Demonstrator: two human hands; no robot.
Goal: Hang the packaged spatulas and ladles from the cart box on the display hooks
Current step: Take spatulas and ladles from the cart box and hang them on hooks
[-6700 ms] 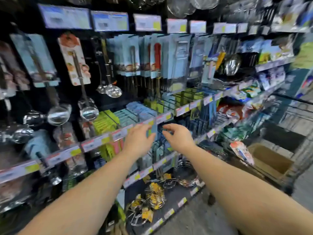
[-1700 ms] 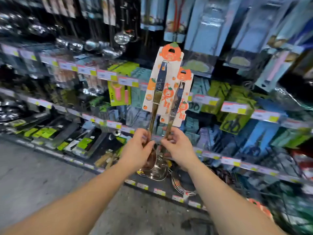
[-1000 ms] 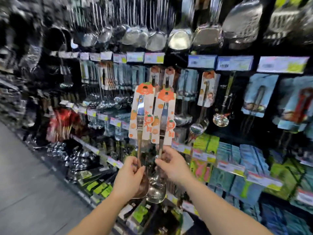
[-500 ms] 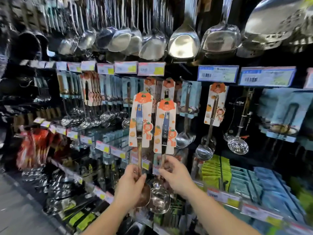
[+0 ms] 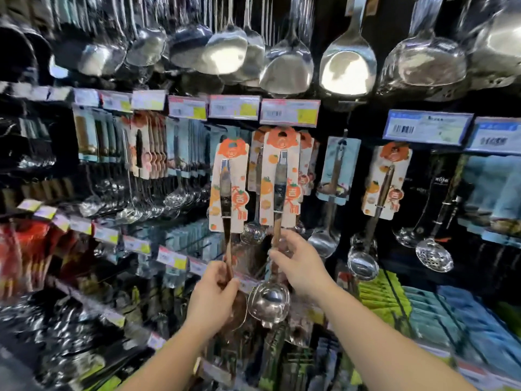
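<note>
Two packaged ladles with orange-and-cream cards stand upright before the display. My left hand [image 5: 212, 299] grips the stem of the left ladle [image 5: 228, 187] just above its bowl. My right hand [image 5: 300, 263] pinches the stem of the right ladle [image 5: 280, 176]; its shiny bowl [image 5: 269, 303] hangs below my fingers. The right ladle's card top sits level with a row of matching carded ladles [image 5: 306, 162] hanging behind it. Whether its hole is on a hook I cannot tell.
Bare steel spatulas [image 5: 348, 66] and ladles hang along the top. Price tags [image 5: 289, 111] line the rail above the cards. Another matching ladle [image 5: 384, 182] and a skimmer [image 5: 434, 256] hang to the right. Lower shelves hold green and blue packets [image 5: 423, 309].
Both ladles have risen toward the hooks; the right one is now higher and closer to the hanging row. My right hand has moved up the stem and away from my left hand.
</note>
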